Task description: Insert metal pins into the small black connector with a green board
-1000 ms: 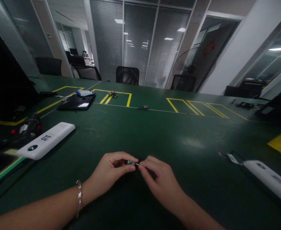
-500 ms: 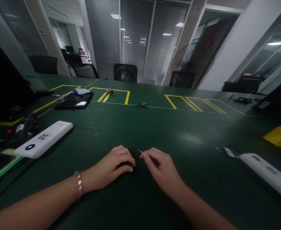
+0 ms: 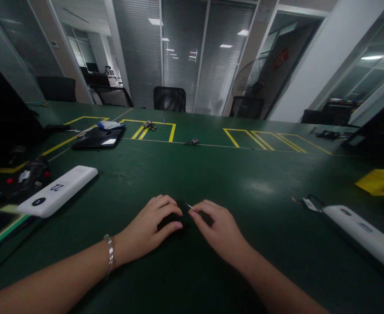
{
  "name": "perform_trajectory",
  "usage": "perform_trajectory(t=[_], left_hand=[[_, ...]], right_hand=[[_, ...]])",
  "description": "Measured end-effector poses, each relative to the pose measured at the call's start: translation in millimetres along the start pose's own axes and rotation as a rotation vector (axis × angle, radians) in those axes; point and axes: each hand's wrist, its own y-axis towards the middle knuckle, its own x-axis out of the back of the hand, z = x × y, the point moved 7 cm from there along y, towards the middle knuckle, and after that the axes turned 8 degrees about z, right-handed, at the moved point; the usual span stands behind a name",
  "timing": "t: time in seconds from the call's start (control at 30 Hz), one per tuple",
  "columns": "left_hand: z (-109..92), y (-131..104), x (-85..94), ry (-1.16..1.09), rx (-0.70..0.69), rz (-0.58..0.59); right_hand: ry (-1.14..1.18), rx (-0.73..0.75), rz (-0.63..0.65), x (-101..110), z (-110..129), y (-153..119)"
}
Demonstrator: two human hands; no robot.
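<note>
a person's two bare hands meet over a green table, the fingertips close together but apart. the right hand pinches a thin metal pin between thumb and fingers, the pin's far end slanting up toward the left hand. that hand is unclenched, its fingers curved and its thumb parted from them; whether anything small lies in the shadow beneath them cannot be told. a silvery bracelet circles the left wrist. at left, a white power bank marked "22" lies beside black gear with red knobs; beyond it, a blue-and-white packet sits on a black tablet. a small grey part and a cluster of metal pieces lie farther back, the cluster within yellow tape. at right are a second power bank, a tagged cable and a yellow object, with office chairs across the table.
</note>
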Motion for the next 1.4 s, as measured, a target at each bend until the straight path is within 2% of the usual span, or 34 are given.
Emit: perform_trajectory(t=[0.2,0.37,0.57,0.77,0.9,1.03,1.13,1.23,1.4], left_hand=[[1,-1,-4.7,0.120,0.070,-0.028],[-2,-1,-12.6,0.106,0.008,0.012],[-4,-1,-13.9,0.009,-0.062,0.028],[-1,-1,-10.1,-0.052,-0.043,-0.015],[1,0,-10.4,-0.039,-0.018,0.002],[5,-1,-8.4,-0.220,0.009,-0.023],[11,-1,-11.0,-0.509,0.034,-0.039],[15,0,-18.6,-0.763,0.043,-0.016],[16,2,-22.1,-0.832,0.052,-0.024]], right_hand=[[-0.067,0.015,0.085,-4,4,-1],[-0.089,0.096,0.159,-9,13,-4],[-0.099,0.078,0.159,-10,13,-4],[-0.083,0.075,0.165,-10,13,-2],[-0.046,0.083,0.111,-12,7,-3],[0.051,0.040,0.004,-8,-3,-4],[0.137,-0.003,-0.087,0,-7,-4],[0.195,0.028,-0.158,7,-3,-6],[0.197,0.122,-0.143,4,9,-10]])
